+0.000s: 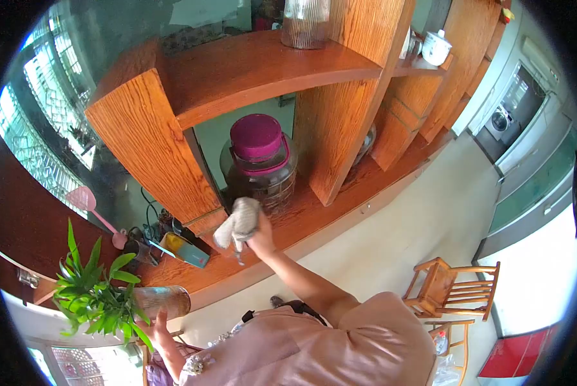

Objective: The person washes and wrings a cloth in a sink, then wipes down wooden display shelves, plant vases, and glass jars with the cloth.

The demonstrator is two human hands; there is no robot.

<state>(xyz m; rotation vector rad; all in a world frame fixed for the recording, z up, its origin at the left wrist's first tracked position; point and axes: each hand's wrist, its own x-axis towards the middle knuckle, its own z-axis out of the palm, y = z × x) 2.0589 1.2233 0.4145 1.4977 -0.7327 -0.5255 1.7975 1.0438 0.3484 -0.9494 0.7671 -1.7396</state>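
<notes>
My left hand (156,331) is wrapped round a ribbed glass vase (166,300), which is tilted on its side in the view. Long green leaves of a plant (98,293) spread from the vase's mouth. In my right hand (261,239) is a bunched, light grey cloth (240,222), held over the lower wooden shelf (301,222). Just beyond the cloth stands a large glass jar (269,186) with a purple lid (256,136) and handle. Whether the cloth touches the shelf or the jar I cannot tell.
A small blue box (185,251) and a pink fly swatter (95,209) are left of the cloth. Another ribbed glass vase (306,24) stands on the upper shelf (256,71). A white lidded pot (436,48) sits farther right. Wooden chair (456,289) behind at right.
</notes>
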